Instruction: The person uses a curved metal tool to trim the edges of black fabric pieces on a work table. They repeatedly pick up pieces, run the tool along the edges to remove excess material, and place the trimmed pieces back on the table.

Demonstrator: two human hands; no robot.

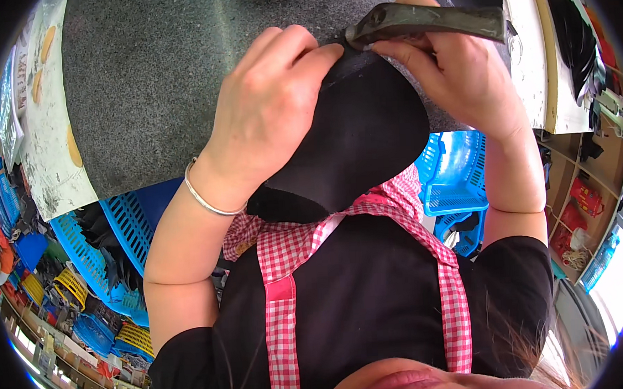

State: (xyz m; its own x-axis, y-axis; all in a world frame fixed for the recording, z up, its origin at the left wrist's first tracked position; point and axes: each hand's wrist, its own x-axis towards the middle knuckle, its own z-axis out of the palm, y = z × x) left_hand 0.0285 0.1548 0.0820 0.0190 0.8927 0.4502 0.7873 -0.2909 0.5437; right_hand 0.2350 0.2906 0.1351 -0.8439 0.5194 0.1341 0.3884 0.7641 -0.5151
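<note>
A curved black piece (355, 145) of smooth, leather-like sheet hangs from the edge of the grey-topped table toward my lap. My left hand (270, 97) is closed, its thumb and fingers pinching the piece's upper edge. In my right hand (453, 64) is a hammer; its dark metal head (429, 22) lies across the fingers, the round face toward my left hand. The hammer's handle is hidden below the head. My right thumb and a fingertip also meet at the piece's upper edge, close to the left fingertips. What lies between those fingertips is too small to make out.
The speckled grey work surface (148, 83) spreads ahead, with a white board (52, 160) at its left. Blue plastic baskets (460, 175) stand below the table; one at left holds black pieces (100, 236). More black pieces (573, 39) lie at far right, near shelves (576, 200).
</note>
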